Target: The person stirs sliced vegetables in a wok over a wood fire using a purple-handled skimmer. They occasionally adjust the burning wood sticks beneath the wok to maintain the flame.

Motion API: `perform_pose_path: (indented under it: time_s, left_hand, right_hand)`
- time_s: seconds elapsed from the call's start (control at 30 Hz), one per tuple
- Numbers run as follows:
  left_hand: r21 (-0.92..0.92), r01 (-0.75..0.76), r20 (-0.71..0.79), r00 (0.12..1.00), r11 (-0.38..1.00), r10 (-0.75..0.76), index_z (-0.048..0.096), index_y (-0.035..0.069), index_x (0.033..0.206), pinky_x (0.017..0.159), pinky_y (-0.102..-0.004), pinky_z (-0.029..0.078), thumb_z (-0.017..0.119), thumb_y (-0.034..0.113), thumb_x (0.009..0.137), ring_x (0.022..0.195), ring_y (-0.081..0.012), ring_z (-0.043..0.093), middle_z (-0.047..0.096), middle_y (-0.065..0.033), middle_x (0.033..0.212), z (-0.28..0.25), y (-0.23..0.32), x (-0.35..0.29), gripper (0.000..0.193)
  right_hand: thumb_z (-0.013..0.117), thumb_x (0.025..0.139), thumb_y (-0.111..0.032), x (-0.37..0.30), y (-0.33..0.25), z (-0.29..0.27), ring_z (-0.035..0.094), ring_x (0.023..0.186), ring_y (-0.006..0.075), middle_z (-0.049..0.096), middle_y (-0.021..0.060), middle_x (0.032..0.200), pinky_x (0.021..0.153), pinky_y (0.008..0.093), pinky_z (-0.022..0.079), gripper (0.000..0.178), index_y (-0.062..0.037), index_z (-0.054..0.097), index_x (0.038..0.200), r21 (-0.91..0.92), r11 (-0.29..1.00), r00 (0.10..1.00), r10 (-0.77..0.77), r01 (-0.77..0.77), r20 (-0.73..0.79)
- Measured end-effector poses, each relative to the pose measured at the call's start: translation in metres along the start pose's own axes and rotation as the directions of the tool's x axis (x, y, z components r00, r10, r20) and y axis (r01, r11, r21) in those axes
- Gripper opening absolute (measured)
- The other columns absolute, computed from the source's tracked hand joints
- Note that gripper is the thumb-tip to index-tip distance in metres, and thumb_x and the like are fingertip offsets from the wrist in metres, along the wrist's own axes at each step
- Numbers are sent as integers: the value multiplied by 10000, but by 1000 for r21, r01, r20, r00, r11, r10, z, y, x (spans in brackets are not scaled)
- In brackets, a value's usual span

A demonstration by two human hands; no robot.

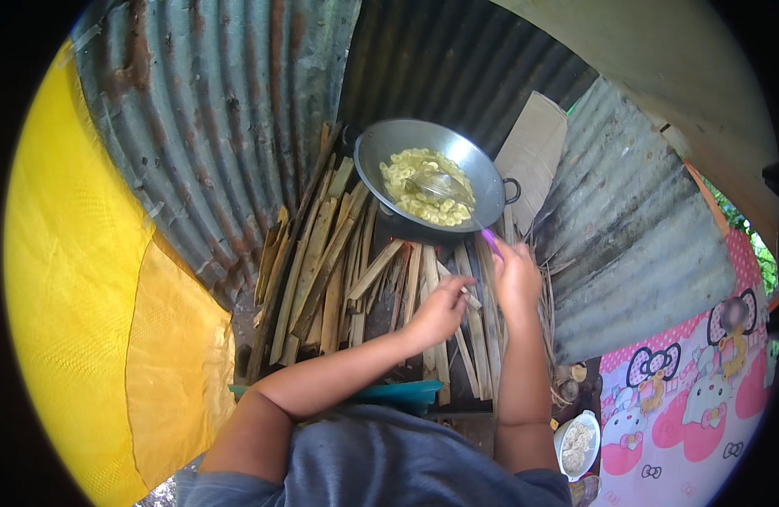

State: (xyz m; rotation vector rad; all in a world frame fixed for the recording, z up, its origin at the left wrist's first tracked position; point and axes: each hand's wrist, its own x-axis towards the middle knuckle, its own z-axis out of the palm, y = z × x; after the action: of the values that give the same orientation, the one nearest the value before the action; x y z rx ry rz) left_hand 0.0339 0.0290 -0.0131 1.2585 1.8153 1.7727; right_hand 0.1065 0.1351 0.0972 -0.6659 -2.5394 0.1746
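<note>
A wide metal wok (491, 173) holds many thin, round yellow slices (447, 213) that look like banana chips, in oily liquid. My right hand (516, 275) is closed round the purple handle of a wire skimmer (436, 183), whose head lies among the slices. Lower and to the left, my left hand (440, 313) is at the firewood, its fingers bent against a thin stick of firewood (471, 297) that runs partly behind them. Its grip looks closed, though the fingertips are partly hidden. Red embers glow under the wok, at the far ends of the wood.
Long pieces of split firewood (322, 270) lean and lie left of and below the wok. Corrugated metal sheets (212, 127) stand around the fire, with a cardboard piece (531, 152) at right. A yellow sheet (76, 279) hangs left. A white tub (578, 444) sits by my right elbow.
</note>
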Motion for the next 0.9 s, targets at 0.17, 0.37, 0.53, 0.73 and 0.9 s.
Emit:
perform_pose_path:
  time_s: [0.17,0.37,0.53,0.73,0.9]
  left_hand:
    - [-90,100,-13,995,991,-102,505,17,1214,880,-318,439,495,100,934,1014,-230,553,557,-134,1124,10,-10,18,292]
    - [-426,231,70,972,875,-223,403,51,1319,824,-279,459,447,140,973,970,-144,541,536,-85,1168,23,-13,45,360]
    - [-434,299,94,953,850,-287,388,56,1335,819,-281,457,435,147,976,965,-148,544,522,-92,1197,19,-12,43,374]
    - [-484,352,98,931,801,-351,391,63,1331,822,-292,453,415,174,985,968,-151,540,516,-96,1214,12,-8,48,364]
    - [-502,327,41,934,801,-356,386,64,1325,841,-295,439,404,172,987,974,-145,528,517,-84,1202,-2,-10,56,355]
  right_hand:
    - [608,820,-109,-16,2,1,606,820,330,594,131,904,715,402,479,259,-109,650,1075,-29,994,994,103,-104,-32]
    - [601,839,-125,-1,44,32,606,836,349,609,146,929,727,411,479,247,-97,648,1080,70,996,995,68,-62,-78]
    - [571,863,-146,26,56,58,595,894,378,614,202,978,783,413,472,271,-57,621,1115,37,974,938,227,-225,-263]
    - [563,877,-165,32,53,76,597,904,391,616,216,970,794,443,474,266,-29,614,1099,148,973,979,188,-175,-80]
    - [555,877,-155,59,76,89,602,919,389,632,218,974,780,456,475,248,-47,621,1091,280,955,957,171,-102,-234]
